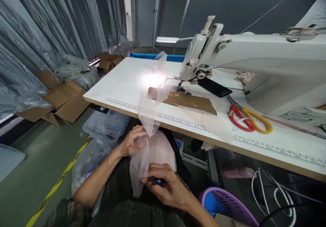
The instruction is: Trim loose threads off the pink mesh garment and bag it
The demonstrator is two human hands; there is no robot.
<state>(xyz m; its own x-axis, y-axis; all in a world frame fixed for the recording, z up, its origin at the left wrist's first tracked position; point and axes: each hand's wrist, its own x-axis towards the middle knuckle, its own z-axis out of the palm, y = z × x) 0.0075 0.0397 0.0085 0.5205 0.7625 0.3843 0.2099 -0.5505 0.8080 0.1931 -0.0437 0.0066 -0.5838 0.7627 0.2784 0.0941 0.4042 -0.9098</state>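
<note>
The long, sheer, pale pinkish-white fabric (147, 113) lies straight in front of me, its long axis running away from my body: from the loose end over my lap, up between my hands, across the front edge of the white worktop (112, 87) and on towards the needle area of the white sewing machine (234, 47). That needle area sits ahead of me and off to the right of the hanging length.

My left hand (133, 141) is the nearer one to the worktop edge, just below it on the left side of the fabric. Its fingers are partly bent, with the sheer cloth touching them; I cannot tell whether they are pinched closed on it. My right hand (164, 184) is lower, closer to my body and on the right side, thumb and forefinger closed on the fabric's edge, with a small dark object with a blue glint (159, 180) tucked in its curled fingers. So the stretch between my hands slants, left hand farther out, right hand closer in.
</note>
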